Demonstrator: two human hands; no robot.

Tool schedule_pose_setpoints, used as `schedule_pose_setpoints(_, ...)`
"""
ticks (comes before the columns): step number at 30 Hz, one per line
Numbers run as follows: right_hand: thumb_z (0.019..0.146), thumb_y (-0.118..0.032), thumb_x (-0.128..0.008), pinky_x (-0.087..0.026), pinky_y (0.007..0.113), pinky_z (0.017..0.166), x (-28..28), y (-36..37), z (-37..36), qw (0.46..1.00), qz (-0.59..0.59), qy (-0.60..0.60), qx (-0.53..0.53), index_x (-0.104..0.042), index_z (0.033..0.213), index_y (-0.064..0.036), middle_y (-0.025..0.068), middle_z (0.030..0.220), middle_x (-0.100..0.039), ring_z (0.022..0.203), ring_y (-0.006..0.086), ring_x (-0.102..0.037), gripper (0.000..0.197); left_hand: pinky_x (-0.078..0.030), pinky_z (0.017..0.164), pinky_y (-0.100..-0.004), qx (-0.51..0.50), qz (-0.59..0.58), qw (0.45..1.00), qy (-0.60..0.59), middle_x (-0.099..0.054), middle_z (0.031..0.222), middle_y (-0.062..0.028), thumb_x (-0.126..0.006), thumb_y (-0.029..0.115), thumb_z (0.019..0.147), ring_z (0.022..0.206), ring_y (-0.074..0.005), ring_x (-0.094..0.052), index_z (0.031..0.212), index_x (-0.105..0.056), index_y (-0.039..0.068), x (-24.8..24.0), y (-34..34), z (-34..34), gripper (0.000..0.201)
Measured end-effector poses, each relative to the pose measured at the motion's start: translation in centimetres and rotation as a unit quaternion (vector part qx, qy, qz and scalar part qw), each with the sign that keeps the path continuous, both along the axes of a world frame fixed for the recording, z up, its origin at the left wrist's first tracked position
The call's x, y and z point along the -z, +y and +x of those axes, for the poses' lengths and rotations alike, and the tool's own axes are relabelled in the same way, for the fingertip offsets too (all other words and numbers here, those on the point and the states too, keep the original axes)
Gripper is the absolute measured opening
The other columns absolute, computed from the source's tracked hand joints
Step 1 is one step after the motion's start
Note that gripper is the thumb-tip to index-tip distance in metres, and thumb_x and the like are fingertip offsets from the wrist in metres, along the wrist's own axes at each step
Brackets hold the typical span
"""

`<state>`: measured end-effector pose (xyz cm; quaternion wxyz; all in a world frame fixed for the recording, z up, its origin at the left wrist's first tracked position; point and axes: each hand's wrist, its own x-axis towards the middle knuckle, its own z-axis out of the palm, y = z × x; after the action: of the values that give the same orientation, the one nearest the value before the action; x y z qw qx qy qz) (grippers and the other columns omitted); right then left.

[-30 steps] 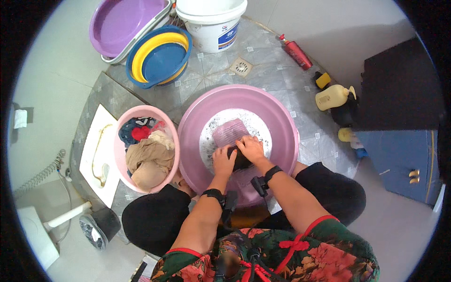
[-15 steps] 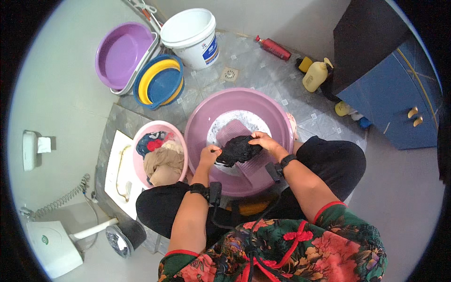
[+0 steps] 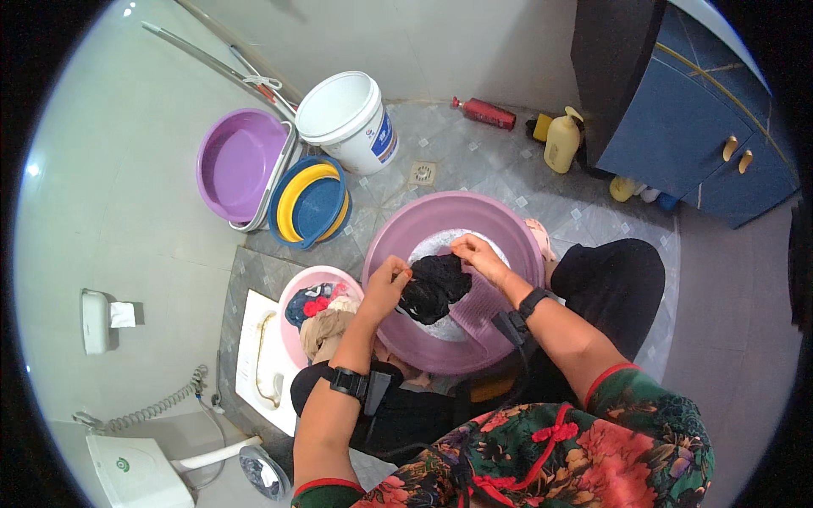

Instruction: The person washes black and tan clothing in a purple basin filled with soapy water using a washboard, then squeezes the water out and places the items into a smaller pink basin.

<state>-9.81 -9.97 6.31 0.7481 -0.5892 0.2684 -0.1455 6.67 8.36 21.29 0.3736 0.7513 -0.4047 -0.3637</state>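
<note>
The left hand (image 3: 385, 284) and the right hand (image 3: 478, 254) both gripped a dark wet garment (image 3: 434, 288), fingers pinched closed on its left and right ends, holding it over a large purple basin (image 3: 508, 222) on the tiled floor (image 3: 474, 169). Under the cloth lay what looked like a ribbed purple washboard (image 3: 481, 306), though the view there was poor. Just left of the basin stood a smaller pink basin (image 3: 296, 288) heaped with clothes. Farther off sat a white bucket (image 3: 343, 118), stacked blue and yellow bowls (image 3: 312, 201) and a purple tub (image 3: 239, 161). A yellow bottle (image 3: 562, 144) stood near the blue cabinet (image 3: 677, 144) at far right.
</note>
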Motion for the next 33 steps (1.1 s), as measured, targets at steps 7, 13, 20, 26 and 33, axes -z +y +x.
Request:
schedule_pose_setpoints(7, 0.091, -0.021, -0.067, -0.042, 0.036, 0.1, -8.6, 3.0, 1.8, 0.934, -0.295, -0.004, -0.199, -0.059, 0.124, -0.0029, 0.0132, 0.125, -0.058, 0.116, 0.0255, -0.054, 0.039, -0.048, 0.075, -0.0278, 0.017, -0.101, 0.995, 0.008, -0.062, 0.082, -0.0053, -0.054, 0.002, 0.093, 0.08, -0.0134, -0.061, 0.095, -0.054, 0.002, 0.5, 0.6, 0.4, 0.002)
schedule_pose_setpoints(13, 0.097, -0.017, -0.054, -0.048, 0.03, 0.082, -9.3, 1.3, 1.9, 0.995, -0.025, 0.096, 0.02, -0.065, 0.119, -0.004, 0.0049, 0.095, -0.069, 0.091, 0.0141, -0.062, 0.027, -0.05, 0.076, -0.0294, -0.029, -0.105, 0.994, -0.025, -0.065, 0.083, -0.008, -0.052, -0.003, 0.089, 0.082, -0.0166, -0.065, 0.098, -0.06, 0.002, 1.1, 2.2, 3.3, 0.013)
schedule_pose_setpoints(20, 0.096, -0.023, -0.052, -0.05, 0.038, 0.061, -5.3, -5.3, 0.5, 0.968, -0.122, 0.217, 0.04, -0.066, 0.101, -0.0024, 0.0103, 0.082, -0.068, 0.073, 0.0206, -0.065, 0.025, -0.048, 0.076, -0.0294, -0.049, -0.127, 0.991, 0.01, -0.066, 0.084, -0.0081, -0.051, 0.001, 0.093, 0.081, -0.0155, -0.062, 0.102, -0.063, 0.002, 0.0, 1.6, 3.3, 0.014)
schedule_pose_setpoints(26, 0.089, -0.023, -0.06, -0.053, 0.041, 0.062, -7.8, -3.1, 0.8, 0.941, -0.163, 0.296, -0.034, -0.069, 0.108, -0.0046, 0.0139, 0.085, -0.07, 0.083, 0.0256, -0.069, 0.028, -0.047, 0.069, -0.0269, -0.111, -0.161, 0.979, 0.064, -0.062, 0.087, -0.0018, -0.048, 0.015, 0.101, 0.075, -0.011, -0.057, 0.103, -0.063, 0.006, -2.3, 2.3, 4.3, 0.018)
schedule_pose_setpoints(33, 0.086, -0.022, -0.074, -0.05, 0.029, 0.067, -13.6, 2.2, 3.2, 0.982, 0.015, 0.007, -0.187, -0.058, 0.095, -0.0062, 0.0049, 0.088, -0.065, 0.08, 0.0119, -0.062, 0.024, -0.048, 0.055, -0.0267, -0.245, -0.116, 0.923, 0.272, -0.058, 0.085, -0.0011, -0.047, 0.018, 0.102, 0.07, -0.0106, -0.058, 0.103, -0.061, 0.008, -2.7, 1.4, 4.6, 0.018)
